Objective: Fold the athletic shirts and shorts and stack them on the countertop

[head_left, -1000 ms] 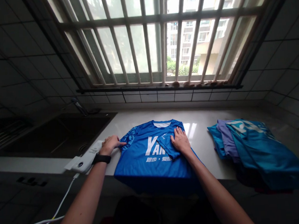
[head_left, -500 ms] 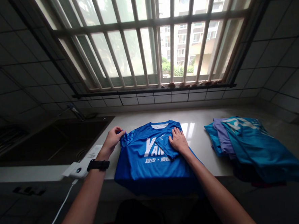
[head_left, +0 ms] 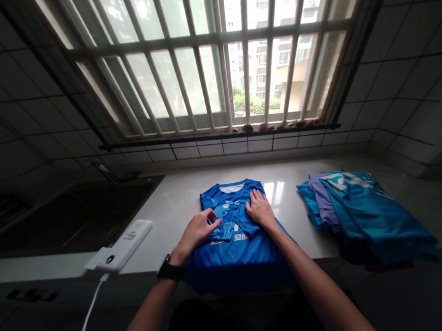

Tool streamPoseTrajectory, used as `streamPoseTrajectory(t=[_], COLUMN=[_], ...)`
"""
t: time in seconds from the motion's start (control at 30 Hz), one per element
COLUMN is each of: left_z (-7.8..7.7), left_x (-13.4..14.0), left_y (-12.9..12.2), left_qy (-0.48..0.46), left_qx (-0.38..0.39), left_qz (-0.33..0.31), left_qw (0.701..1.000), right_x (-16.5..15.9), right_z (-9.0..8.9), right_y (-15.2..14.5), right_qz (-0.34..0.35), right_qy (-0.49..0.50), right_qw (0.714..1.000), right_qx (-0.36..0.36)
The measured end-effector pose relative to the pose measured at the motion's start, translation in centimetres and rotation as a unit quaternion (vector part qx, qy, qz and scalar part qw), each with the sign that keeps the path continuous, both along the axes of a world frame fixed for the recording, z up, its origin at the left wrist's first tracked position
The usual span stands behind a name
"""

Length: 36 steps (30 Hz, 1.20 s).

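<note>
A blue T-shirt [head_left: 234,254] with white lettering lies on the counter, collar away from me, its lower part hanging over the front edge. Both sleeves are folded inward over the chest, covering much of the print. My left hand [head_left: 198,233], wearing a black wristband, is at the left folded sleeve [head_left: 224,220]. Its thumb and curled fingertips come nearly together at the fabric in a pinch. Flat on the shirt's right side rests my right hand [head_left: 260,209], fingers stretched out, beside the right folded sleeve [head_left: 247,221].
Teal and purple folded clothes [head_left: 374,216] are stacked on the right, overhanging the counter [head_left: 171,213] edge. A white device [head_left: 128,243] with a cable lies to the left. Behind it are a dark sink [head_left: 77,209] and faucet [head_left: 105,171]. A barred window [head_left: 201,87] stands behind.
My left hand has moved right, bringing the left sleeve inward over the shirt's front. My right hand stays pressed on the right side. The view has shifted slightly.
</note>
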<state>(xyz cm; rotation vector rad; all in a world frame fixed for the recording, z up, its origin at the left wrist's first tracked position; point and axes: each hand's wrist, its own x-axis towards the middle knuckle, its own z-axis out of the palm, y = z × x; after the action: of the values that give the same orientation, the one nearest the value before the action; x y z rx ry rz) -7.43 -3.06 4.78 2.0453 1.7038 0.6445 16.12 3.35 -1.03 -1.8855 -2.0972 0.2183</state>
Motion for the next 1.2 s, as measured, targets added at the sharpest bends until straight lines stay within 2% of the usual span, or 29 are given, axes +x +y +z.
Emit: streamPoseTrajectory(t=[0.1, 0.2, 0.3, 0.43, 0.57, 0.63, 0.8, 0.93, 1.07, 1.2], left_z=[-1.4, -2.3, -2.5, -2.0, -1.7, -1.6, -1.0, -2.2, -4.3, -5.1], left_x=[0.5, 1.3, 2.1, 3.0, 3.1, 2.7, 1.6, 2.0, 2.8, 2.8], left_y=[-0.3, -0.5, -0.4, -0.5, -0.7, -0.6, 1.0, 2.9, 3.6, 3.5], left_qy=[0.04, 0.062, 0.063, 0.036, 0.039, 0.044, 0.06, 0.135, 0.192, 0.185], left_qx=[-0.007, 0.008, 0.028, 0.098, 0.063, 0.038, 0.07, 0.125, 0.131, 0.139], left_qz=[-0.055, -0.081, -0.071, -0.053, -0.208, -0.23, -0.081, 0.007, 0.034, 0.034], left_qw=[0.998, 0.995, 0.995, 0.993, 0.975, 0.972, 0.992, 0.983, 0.972, 0.972], right_x=[0.0, 0.0, 0.0, 0.0, 0.0, 0.0, 0.0, 0.0, 0.0, 0.0], right_z=[0.1, 0.2, 0.2, 0.3, 0.4, 0.4, 0.4, 0.5, 0.6, 0.2], right_y=[0.0, -0.1, -0.1, -0.1, -0.1, 0.0, 0.0, 0.0, -0.1, -0.1], right_qz=[0.003, 0.004, 0.003, 0.004, 0.006, 0.005, 0.0, 0.001, 0.003, 0.003], right_qy=[0.0, 0.003, 0.007, 0.012, 0.017, 0.02, 0.027, 0.03, 0.034, 0.04], right_qw=[1.0, 1.0, 1.0, 1.0, 1.0, 1.0, 1.0, 0.999, 0.999, 0.999], right_qx=[0.001, 0.0, 0.003, -0.001, -0.006, -0.006, -0.007, -0.01, -0.014, -0.002])
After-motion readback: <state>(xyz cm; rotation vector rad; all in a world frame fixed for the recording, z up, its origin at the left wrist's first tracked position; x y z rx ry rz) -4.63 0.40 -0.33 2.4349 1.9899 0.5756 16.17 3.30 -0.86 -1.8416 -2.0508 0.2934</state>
